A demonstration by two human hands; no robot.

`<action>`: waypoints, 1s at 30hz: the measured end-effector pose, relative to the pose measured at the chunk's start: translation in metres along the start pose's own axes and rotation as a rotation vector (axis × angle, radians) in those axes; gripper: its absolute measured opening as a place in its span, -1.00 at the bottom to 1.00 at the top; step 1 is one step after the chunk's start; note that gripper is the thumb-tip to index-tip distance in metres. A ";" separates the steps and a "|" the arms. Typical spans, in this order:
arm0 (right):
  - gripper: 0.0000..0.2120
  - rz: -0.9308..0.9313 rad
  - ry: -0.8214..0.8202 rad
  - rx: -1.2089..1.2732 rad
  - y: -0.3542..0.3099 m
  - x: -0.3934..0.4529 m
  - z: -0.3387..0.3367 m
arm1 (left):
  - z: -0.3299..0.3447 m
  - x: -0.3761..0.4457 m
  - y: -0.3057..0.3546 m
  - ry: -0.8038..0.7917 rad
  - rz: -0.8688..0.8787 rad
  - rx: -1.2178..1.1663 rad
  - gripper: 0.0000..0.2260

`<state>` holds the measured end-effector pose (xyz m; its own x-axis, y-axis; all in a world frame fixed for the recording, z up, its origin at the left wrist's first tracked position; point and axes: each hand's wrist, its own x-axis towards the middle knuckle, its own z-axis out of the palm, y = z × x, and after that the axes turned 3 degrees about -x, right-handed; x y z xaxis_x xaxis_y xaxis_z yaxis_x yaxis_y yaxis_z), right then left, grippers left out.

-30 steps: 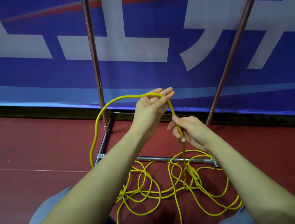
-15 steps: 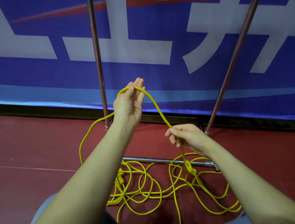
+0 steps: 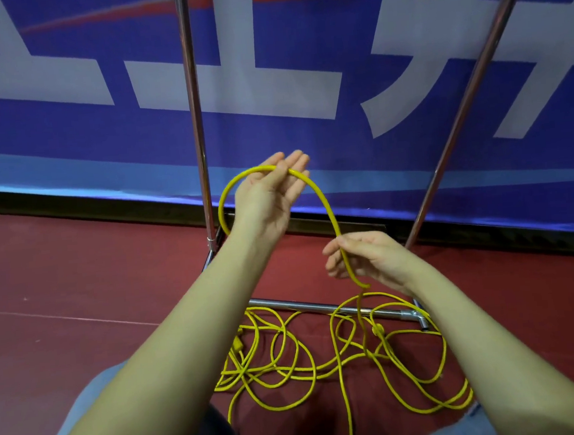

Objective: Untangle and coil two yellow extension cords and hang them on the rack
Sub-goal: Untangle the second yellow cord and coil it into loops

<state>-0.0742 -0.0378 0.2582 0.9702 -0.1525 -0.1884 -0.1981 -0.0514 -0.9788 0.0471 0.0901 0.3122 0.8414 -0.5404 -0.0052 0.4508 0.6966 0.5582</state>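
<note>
A tangle of yellow extension cords [image 3: 289, 358] lies on the red floor in front of the rack's base bar [image 3: 320, 306]. One strand rises from it through my right hand [image 3: 368, 259], whose fingers curl round it. From there the strand arches up and over my left hand [image 3: 270, 194]. That hand is raised palm-up with straight fingers, and the cord lies draped across them. The strand then loops down behind my left wrist. A yellow plug [image 3: 237, 345] lies at the left of the tangle and a small knot [image 3: 377, 329] sits near the bar.
The rack's two metal uprights [image 3: 196, 121] [image 3: 468, 100] rise behind my hands, against a blue and white banner [image 3: 66, 131]. Its corner joint [image 3: 419, 317] is at the right end of the base bar. My knees in jeans [image 3: 88, 415] frame the bottom of the view.
My left hand has swung left and turned palm-up. The loop hanging left of it has been drawn up much shorter. My right hand stays low on the strand.
</note>
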 end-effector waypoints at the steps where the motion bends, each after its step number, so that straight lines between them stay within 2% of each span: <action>1: -0.78 0.024 -0.009 -0.020 0.004 0.000 -0.001 | -0.003 0.003 0.004 0.030 0.016 -0.022 -0.87; 4: -0.77 0.036 0.006 -0.065 0.006 0.000 0.001 | -0.010 0.007 0.006 0.085 0.029 -0.046 -0.77; 8: -0.75 -0.009 0.068 -0.047 -0.005 -0.002 0.006 | -0.009 -0.003 -0.015 0.031 -0.090 0.193 -0.92; 10: -0.75 -0.045 0.077 -0.009 -0.012 -0.004 0.007 | -0.006 -0.010 -0.026 -0.011 -0.111 0.239 -0.93; 17: -0.72 -0.108 0.006 0.091 -0.020 -0.005 0.006 | 0.003 -0.008 -0.020 -0.057 -0.048 0.107 -0.90; 21: -0.73 -0.038 0.014 -0.059 -0.007 -0.005 -0.005 | 0.000 -0.001 -0.004 0.020 -0.009 0.028 -0.89; 25: -0.77 -0.019 -0.060 -0.056 -0.003 -0.006 -0.008 | -0.009 0.006 0.000 0.105 0.028 -0.027 -0.81; 28: -0.83 -0.047 0.000 -0.072 -0.001 -0.003 -0.005 | -0.013 0.007 -0.006 0.128 0.027 -0.007 -0.75; 30: -0.82 -0.078 0.067 -0.026 0.000 -0.002 -0.004 | -0.013 0.003 -0.014 0.079 -0.057 0.110 -0.75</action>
<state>-0.0763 -0.0415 0.2590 0.9714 -0.2131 -0.1048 -0.1265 -0.0910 -0.9878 0.0470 0.0853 0.2936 0.8383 -0.5355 -0.1026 0.4667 0.6075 0.6427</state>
